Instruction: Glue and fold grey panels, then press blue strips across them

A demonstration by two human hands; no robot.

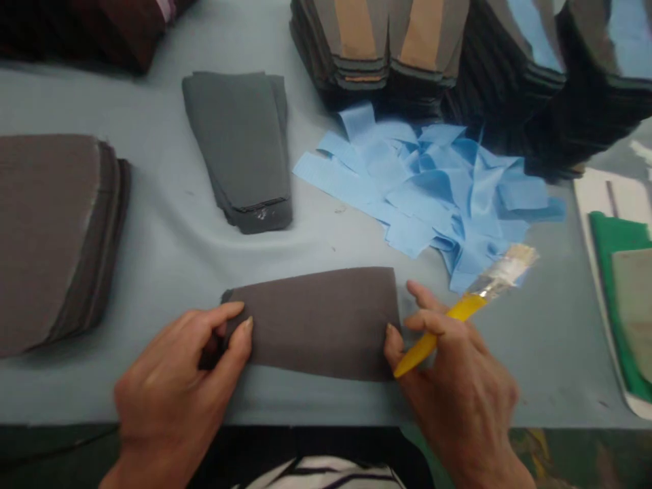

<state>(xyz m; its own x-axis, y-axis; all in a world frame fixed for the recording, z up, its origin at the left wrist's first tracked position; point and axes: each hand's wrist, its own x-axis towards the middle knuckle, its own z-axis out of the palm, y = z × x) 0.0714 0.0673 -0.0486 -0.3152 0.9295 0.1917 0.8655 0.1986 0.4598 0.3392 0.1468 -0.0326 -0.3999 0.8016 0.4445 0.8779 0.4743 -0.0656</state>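
A grey-brown fabric piece (318,322) lies flat near the table's front edge, its narrower end to the left. My left hand (178,380) pinches that left end between thumb and forefinger. At the right end, the thumb of my right hand (453,380) touches the edge of the piece. A paintbrush (466,309) with a yellow handle is held in my right hand, its pale bristles pointing up and to the right. Just beyond the piece sits a loose pile of light blue ribbon strips (422,176); the brush tip overlaps it in view.
A small stack of dark grey pieces (239,142) lies behind the fabric piece. Thick brown fabric stacks (45,238) stand at the left. Along the back are tall stacks with tan strips (356,30) and blue strips. A white board with green cloth (619,234) lies at the right.
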